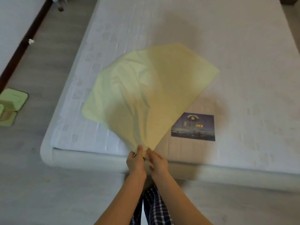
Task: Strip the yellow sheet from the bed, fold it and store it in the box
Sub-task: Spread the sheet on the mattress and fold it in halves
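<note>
The left hand [136, 161] and the right hand [158, 163] meet side by side at the foot edge of the bed [243, 62], both pinched shut on one gathered corner of the sheet [146, 88]. The left thumb lies over the cloth from the near side; the right fingers close on it just beside the left hand, and the two hands touch or nearly touch. From that corner the sheet fans out up and away from the hands, spread wide over the bare mattress, its far edges blurred. Whether it rests on the mattress or hangs above it cannot be told, though it casts a shadow on the white surface. A dark blue label [193, 127] shows on the mattress just right of the sheet. On the floor [32, 184] far left lie green slippers [13, 101].
</note>
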{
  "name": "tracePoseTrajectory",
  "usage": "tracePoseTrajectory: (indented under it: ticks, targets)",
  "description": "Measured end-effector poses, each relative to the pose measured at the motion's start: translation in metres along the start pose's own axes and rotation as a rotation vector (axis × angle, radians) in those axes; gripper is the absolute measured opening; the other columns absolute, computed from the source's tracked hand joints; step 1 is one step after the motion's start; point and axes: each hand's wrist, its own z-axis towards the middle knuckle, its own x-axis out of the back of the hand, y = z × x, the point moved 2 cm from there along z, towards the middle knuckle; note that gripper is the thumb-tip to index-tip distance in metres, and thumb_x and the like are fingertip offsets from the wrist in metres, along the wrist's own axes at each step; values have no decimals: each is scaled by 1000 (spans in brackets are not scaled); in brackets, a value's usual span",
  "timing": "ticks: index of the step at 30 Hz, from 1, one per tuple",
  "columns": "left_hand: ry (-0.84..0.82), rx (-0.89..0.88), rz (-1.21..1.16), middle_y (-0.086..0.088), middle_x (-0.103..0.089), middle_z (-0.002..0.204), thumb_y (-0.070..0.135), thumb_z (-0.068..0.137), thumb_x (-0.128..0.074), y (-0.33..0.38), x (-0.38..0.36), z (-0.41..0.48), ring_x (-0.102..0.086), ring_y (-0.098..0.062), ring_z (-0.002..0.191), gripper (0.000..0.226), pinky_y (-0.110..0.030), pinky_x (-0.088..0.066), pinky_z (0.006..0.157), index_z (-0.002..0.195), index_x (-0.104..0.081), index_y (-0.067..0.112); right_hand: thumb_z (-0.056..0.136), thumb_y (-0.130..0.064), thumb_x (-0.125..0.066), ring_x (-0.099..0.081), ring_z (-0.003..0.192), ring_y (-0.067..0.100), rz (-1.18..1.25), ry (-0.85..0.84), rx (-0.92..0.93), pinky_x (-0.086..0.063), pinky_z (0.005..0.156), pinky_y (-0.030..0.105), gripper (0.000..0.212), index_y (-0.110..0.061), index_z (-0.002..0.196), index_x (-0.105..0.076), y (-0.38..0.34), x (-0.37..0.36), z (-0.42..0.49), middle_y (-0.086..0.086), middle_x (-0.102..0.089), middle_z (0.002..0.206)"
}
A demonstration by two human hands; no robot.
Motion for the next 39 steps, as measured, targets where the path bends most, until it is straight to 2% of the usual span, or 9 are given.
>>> tracePoseTrajectory:
  ticks: [5, 11, 17, 21, 24, 26, 31, 35, 39]
  targets:
    - [-128, -142, -23, 0, -66, 100, 29, 89, -63, 21, 28, -20, -63, -16, 93, 23, -21, -53, 65, 108, -60, 17, 89, -48, -51, -53, 113, 34, 355, -499, -172, -38, 105, 47, 52, -9, 123, -56, -47, -34, 27, 16, -59, 119]
    - [-135, -199, -3, 5, -74, 91, 38, 79, -67, 34, 102, -27, -67, -18, 87, 21, -31, -51, 72, 94, -67, 24, 86, -64, -47, -50, 124, 36, 417, -329, -97, -37, 106, 52, 66, -14, 129, -52, -106, -50, 58, 15, -56, 130]
    - [124, -185, -174, -1, -68, 110, 25, 93, -57, 45, 155, -8, -64, -22, 103, 23, -18, -51, 68, 108, -62, 8, 87, 5, -59, -56, 107, 30, 178, 14, 87, -45, 98, 47, 43, -6, 129, -50, -102, -51, 66, 10, -57, 116]
    - [366, 24, -24, -18, -64, 112, 34, 100, -41, 47, 159, -2, -62, -30, 103, 40, -22, -43, 74, 118, -57, 3, 87, 6, -58, -65, 71, 24, 53, -233, 33, -50, 86, 42, 18, -11, 93, -55, -60, -57, 22, 8, -65, 85]
    - [112, 235, -254, -12, -57, 81, 7, 101, -38, 35, 112, 5, -64, 0, 55, 16, -12, -43, 50, 102, -54, 3, 88, 4, -59, -67, 49, 16, -54, -361, -84, -53, 73, 36, 8, -1, 82, -55, -26, -60, -10, 6, -69, 57]
    - [-11, 238, -184, -5, -44, 67, 9, 103, -34, 33, 80, -3, -48, 0, 29, 23, -10, -37, 35, 85, -49, 7, 85, -1, -65, -64, 48, 18, -180, -338, -41, -54, 58, 32, 10, 4, 83, -56, -13, -61, -25, 7, -67, 55]
    - [-234, 295, -270, -9, -55, 74, 53, 87, -56, 31, 37, -9, -48, -22, 66, 47, -31, -39, 59, 94, -64, 7, 80, -17, -72, -57, 40, 14, -507, -221, 191, -44, 40, 21, 23, -3, 87, -54, 1, -53, -32, 11, -64, 56]
    - [12, -56, 50, -9, -63, 80, 22, 83, -70, 47, 40, -3, -56, -20, 62, 24, -23, -46, 44, 94, -64, 2, 85, -6, -58, -57, 68, 14, -18, -226, 74, -44, 60, 23, 2, -7, 85, -56, 1, -45, -17, 5, -59, 80]
    - [-129, -165, 122, 0, -67, 92, 30, 82, -70, 62, 56, -19, -62, -20, 82, 21, -30, -49, 61, 97, -65, 16, 95, -29, -47, -58, 93, 29, 468, -419, -160, -45, 88, 39, 31, -4, 109, -56, -28, -39, 11, 14, -63, 106]
